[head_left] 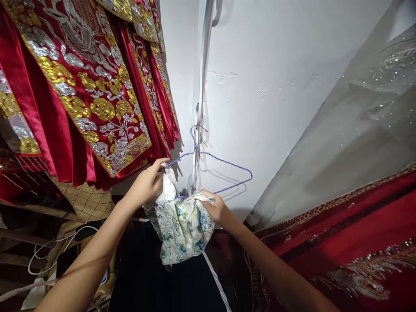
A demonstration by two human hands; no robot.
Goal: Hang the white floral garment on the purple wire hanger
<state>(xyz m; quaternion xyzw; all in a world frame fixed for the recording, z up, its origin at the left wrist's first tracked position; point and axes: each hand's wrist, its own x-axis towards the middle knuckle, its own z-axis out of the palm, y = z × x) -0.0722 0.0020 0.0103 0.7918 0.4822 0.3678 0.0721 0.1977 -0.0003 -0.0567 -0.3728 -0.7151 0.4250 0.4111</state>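
The small patterned garment (185,232) hangs in front of the body, just below the middle of the view, with its upper edge against the lower bar of a purple wire hanger (227,163). The left hand (149,185) is nearly closed, with thumb and fingers around a strap and the hanger's left end, a grip that seems to steady wire and cloth together. The right hand (215,209) is closed in a pinch on the garment's other top corner — probably because a soft band needs support to keep from folding over. The hanger's right shoulder is bare of cloth, its thin wire bent to a rounded tip. The cloth looks light and crinkled, white with blue-green swirls and yellow touches, and droops in loose gathers. The hook lies in front of a narrow metal upright (202,65); whether it is caught there I cannot tell. Beyond is a smooth, scuffed white wall (266,56). To the left hangs a glossy red costume (104,104), stiff with gold and silver embroidery — its pleated panels end in points — and to the right a translucent grey cover (341,125) slants in broad creases above beaded red fabric (357,225).
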